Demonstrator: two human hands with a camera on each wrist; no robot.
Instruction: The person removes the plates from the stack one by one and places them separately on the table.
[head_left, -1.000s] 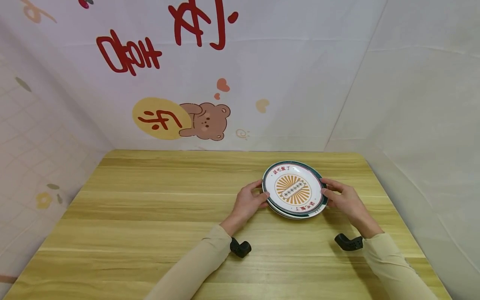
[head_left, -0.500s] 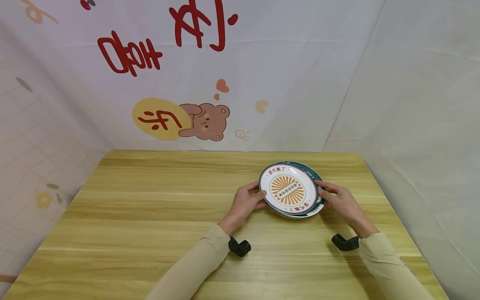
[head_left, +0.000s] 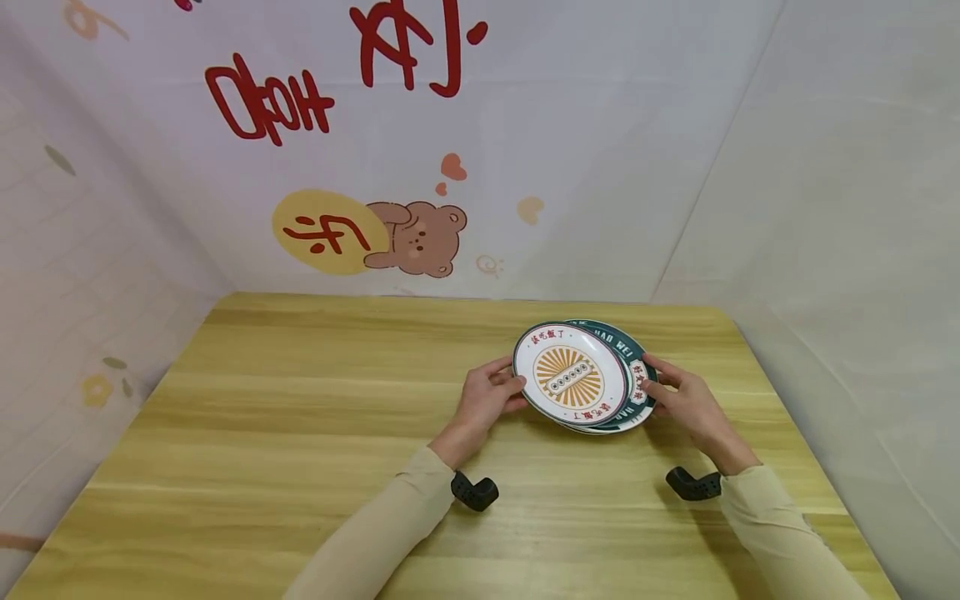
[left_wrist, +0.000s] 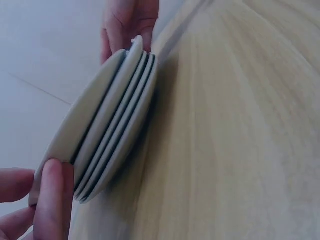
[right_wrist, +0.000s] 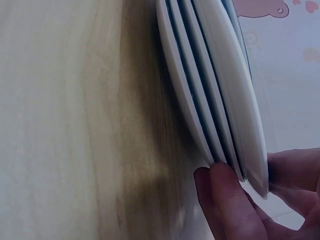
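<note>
A white plate (head_left: 568,377) with an orange sunburst lies on top of a stack, set off to the left. My left hand (head_left: 480,402) pinches its left rim, thumb above and fingers underneath. Below it shows a plate with a green patterned rim (head_left: 617,342). My right hand (head_left: 688,408) grips that plate's right edge, with the thumb on the rim. In the left wrist view several stacked plates (left_wrist: 120,125) show edge-on, the top one tilted apart at the left hand's side. The right wrist view shows fingertips (right_wrist: 227,180) against the lower plates' edges.
The plates are over the right half of a wooden table (head_left: 337,400). A white printed cloth wall (head_left: 585,150) stands behind the table, and pale walls stand at both sides. A black wrist mount (head_left: 474,492) sits at each sleeve.
The top plate has slid left with the left hand, uncovering more of the green rim below on the right. The right hand has stayed at the stack's right edge. The head view has shifted slightly.
</note>
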